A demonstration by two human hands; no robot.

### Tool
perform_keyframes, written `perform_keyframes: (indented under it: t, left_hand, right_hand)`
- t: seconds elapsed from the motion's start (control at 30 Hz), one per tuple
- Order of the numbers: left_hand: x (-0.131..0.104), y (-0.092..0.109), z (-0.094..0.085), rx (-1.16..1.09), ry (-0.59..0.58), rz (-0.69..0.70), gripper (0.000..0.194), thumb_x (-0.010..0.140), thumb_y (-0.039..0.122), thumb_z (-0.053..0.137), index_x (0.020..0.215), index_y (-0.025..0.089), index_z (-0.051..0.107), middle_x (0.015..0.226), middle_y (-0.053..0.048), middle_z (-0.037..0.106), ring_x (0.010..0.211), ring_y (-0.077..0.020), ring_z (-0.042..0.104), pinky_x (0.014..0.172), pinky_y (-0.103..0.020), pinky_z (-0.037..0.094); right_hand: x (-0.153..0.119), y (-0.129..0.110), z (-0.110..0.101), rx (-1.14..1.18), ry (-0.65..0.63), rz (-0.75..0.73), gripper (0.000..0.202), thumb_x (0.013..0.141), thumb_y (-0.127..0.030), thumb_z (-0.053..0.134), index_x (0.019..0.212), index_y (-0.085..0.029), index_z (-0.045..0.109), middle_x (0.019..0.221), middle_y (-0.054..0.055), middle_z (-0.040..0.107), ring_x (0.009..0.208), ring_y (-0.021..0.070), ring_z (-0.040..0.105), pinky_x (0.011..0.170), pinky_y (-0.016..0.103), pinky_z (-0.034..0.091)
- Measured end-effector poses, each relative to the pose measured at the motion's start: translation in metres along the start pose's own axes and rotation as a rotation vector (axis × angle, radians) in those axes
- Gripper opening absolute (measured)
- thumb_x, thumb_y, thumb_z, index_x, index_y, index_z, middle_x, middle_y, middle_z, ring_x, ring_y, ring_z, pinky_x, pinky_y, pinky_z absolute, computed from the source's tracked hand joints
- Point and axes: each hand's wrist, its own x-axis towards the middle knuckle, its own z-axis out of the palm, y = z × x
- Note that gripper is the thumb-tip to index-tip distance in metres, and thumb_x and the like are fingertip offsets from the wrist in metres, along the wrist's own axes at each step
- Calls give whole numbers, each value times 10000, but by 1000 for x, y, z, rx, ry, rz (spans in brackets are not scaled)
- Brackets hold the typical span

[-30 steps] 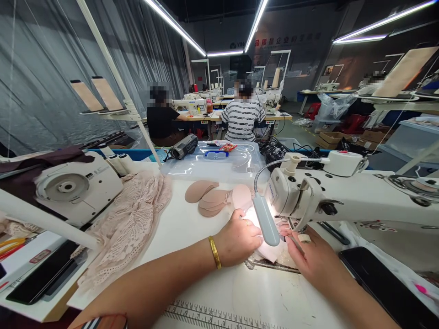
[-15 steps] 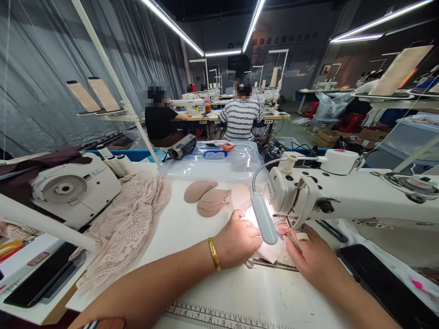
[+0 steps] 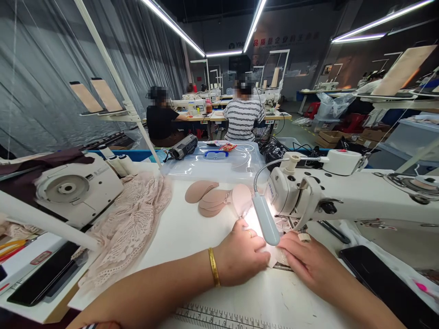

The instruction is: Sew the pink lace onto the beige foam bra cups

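Observation:
A pale pink fabric piece (image 3: 273,257) lies under the lit head of a white sewing machine (image 3: 291,194), mostly covered by my hands and the grey lamp (image 3: 266,220). My left hand (image 3: 242,253) is closed, fingers curled on the fabric's left side, a gold bangle at the wrist. On the right of the fabric, my right hand (image 3: 305,258) holds its edge with thumb and fingers close together, just in front of the presser area. The fingertips of both hands are partly hidden. Beyond my left hand sits a light pink teardrop-shaped piece (image 3: 241,199), beside stacked brown cup-shaped pieces (image 3: 213,202).
Lace fabric (image 3: 126,224) is heaped at left beside another machine (image 3: 73,187). A black phone (image 3: 373,278) lies at right. A printed ruler (image 3: 219,317) runs along the front edge. Behind the table stands a clear plastic box (image 3: 219,167); two people sit at machines farther off.
My left hand has come slightly toward me and right. My right hand has turned, its thumb and fingers now closer together on the fabric. The view has shifted slightly.

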Motion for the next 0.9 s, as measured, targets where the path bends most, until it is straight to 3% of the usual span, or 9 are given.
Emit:
perform_keyframes:
  t: [0.23, 0.43, 0.67, 0.9]
  left_hand:
    - [-1, 8, 0, -10, 2, 18, 178, 971, 288, 551, 836, 173, 563, 841, -6, 604, 758, -178, 509, 900, -466, 330]
    - [4, -3, 6, -54, -23, -20, 213, 983, 269, 535, 793, 174, 546, 825, 0, 596, 794, -184, 527, 966, -489, 322]
    - [11, -21, -3, -78, -101, -12, 157, 961, 238, 573, 819, 175, 597, 888, -12, 646, 826, -192, 565, 990, -503, 325]
    - [14, -39, 5, -111, -112, -25, 127, 959, 204, 577, 867, 188, 662, 964, -30, 692, 907, -194, 597, 1059, -482, 316]
  right_hand:
    - [1, -11, -1, 32, -57, -12, 268, 990, -130, 424, 937, -275, 643, 822, 18, 609, 740, 203, 552, 649, 312, 428]
    - [3, -7, 5, 9, -10, -2, 263, 1012, -158, 403, 931, -267, 629, 851, 29, 607, 768, 209, 555, 653, 312, 439]
    - [8, -2, 13, -28, 37, 26, 262, 1011, -184, 386, 925, -276, 615, 871, 32, 630, 686, 202, 554, 575, 312, 428]
    - [11, 2, 25, -84, -33, 160, 235, 1030, -225, 334, 986, -288, 556, 929, 18, 659, 680, 204, 587, 558, 313, 441]
